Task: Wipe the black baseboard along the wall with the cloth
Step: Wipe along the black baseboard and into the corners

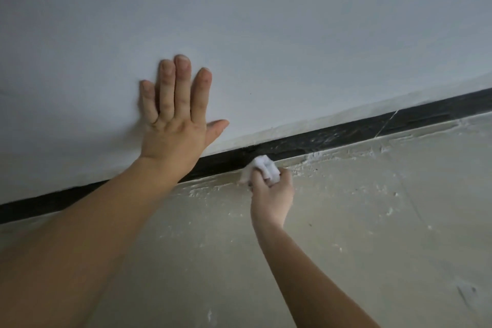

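The left hand (175, 125) lies flat on the pale wall (292, 34), fingers straight and slightly spread. The black baseboard (346, 133) runs along the wall's foot. The right hand (271, 194), fingers curled round the white cloth (262, 169), holds it at the baseboard's lower edge, above the paint-speckled beige floor (372, 221).

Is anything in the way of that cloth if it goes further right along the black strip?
Nothing visible. The cloth, gripped by the right hand, sits against the black baseboard, which runs on bare to the right, only smeared whitish. The left hand lies flat on the wall above, left of the cloth.
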The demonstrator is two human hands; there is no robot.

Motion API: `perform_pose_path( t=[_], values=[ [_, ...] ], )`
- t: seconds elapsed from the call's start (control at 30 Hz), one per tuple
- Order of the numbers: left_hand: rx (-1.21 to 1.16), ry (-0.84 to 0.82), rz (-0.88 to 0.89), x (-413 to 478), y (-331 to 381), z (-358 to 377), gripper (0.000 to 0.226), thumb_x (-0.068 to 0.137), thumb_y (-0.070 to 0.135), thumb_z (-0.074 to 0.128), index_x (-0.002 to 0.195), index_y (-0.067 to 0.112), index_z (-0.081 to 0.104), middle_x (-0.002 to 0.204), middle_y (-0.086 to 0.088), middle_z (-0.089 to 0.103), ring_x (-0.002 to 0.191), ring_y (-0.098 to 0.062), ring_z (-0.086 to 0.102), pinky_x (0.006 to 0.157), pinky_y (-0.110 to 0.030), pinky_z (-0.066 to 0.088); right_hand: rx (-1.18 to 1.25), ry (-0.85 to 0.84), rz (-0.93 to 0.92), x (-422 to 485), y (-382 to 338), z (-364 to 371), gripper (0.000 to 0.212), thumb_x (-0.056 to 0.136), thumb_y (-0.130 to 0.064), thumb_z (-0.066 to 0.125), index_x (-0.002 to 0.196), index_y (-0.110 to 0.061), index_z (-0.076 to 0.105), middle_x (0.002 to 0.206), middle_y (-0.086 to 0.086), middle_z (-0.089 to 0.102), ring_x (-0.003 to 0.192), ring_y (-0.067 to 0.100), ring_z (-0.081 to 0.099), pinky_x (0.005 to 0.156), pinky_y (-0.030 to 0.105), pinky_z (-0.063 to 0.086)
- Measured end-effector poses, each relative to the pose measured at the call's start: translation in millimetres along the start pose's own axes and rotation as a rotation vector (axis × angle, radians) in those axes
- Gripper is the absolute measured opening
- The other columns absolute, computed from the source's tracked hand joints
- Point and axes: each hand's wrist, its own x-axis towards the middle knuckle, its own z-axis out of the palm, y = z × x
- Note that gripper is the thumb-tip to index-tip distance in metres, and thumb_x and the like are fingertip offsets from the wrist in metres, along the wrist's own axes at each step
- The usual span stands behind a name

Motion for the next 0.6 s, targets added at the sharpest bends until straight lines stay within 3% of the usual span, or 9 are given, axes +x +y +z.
perform_pose_path(
  t=[0.1, 0.17, 0.3, 0.5, 0.6],
  values=[
    [-0.012, 0.006, -0.014, 3, 5, 3, 0.108, 0.09, 0.071, 0.04, 0.148, 0.003, -0.02, 0.149, -0.021, -0.035, 0.14, -0.034, -0.029, 0.113, -0.049, -0.015, -0.113, -0.208, -0.086, -14, -2, 21, 0.017, 0.088, -0.026, 0.065, 0.083, -0.019, 0.05, 0.065, -0.011, 0.056, 0.053, -0.002, 0.05, 0.047, 0.011, 0.037],
    [-0.011, 0.022, -0.025, 4, 7, 5, 0.108, 0.09, 0.071, 0.04, 0.148, 0.002, -0.02, 0.149, -0.021, -0.034, 0.14, -0.033, -0.028, 0.113, -0.049, -0.015, -0.153, -0.24, -0.164, -8, -13, 21, 0.02, 0.087, -0.029, 0.066, 0.081, -0.021, 0.049, 0.061, -0.015, 0.056, 0.053, -0.003, 0.05, 0.048, 0.013, 0.036],
    [-0.067, 0.024, -0.033, 6, 8, 6, 0.109, 0.09, 0.07, 0.042, 0.147, 0.004, -0.023, 0.149, -0.018, -0.037, 0.14, -0.03, -0.031, 0.112, -0.048, -0.018, -0.217, -0.18, -0.267, 8, -30, -2, 0.022, 0.085, -0.026, 0.068, 0.078, -0.014, 0.051, 0.058, -0.019, 0.055, 0.054, -0.006, 0.052, 0.047, 0.01, 0.036],
    [-0.099, 0.027, -0.038, 6, 9, 6, 0.108, 0.09, 0.068, 0.043, 0.147, 0.005, -0.024, 0.148, -0.017, -0.038, 0.139, -0.029, -0.033, 0.111, -0.046, -0.021, -0.188, -0.064, -0.336, 30, -40, -38, 0.022, 0.083, -0.02, 0.073, 0.074, -0.021, 0.053, 0.076, -0.021, 0.066, 0.06, -0.015, 0.056, 0.051, 0.003, 0.038],
    [-0.102, 0.041, -0.034, 5, 9, 7, 0.107, 0.09, 0.068, 0.044, 0.148, 0.005, -0.022, 0.149, -0.017, -0.037, 0.139, -0.029, -0.032, 0.112, -0.047, -0.02, -0.207, 0.097, -0.302, 40, -42, -50, 0.015, 0.084, -0.018, 0.069, 0.083, -0.016, 0.054, 0.073, -0.018, 0.062, 0.058, -0.006, 0.056, 0.049, 0.004, 0.038]
  ],
)
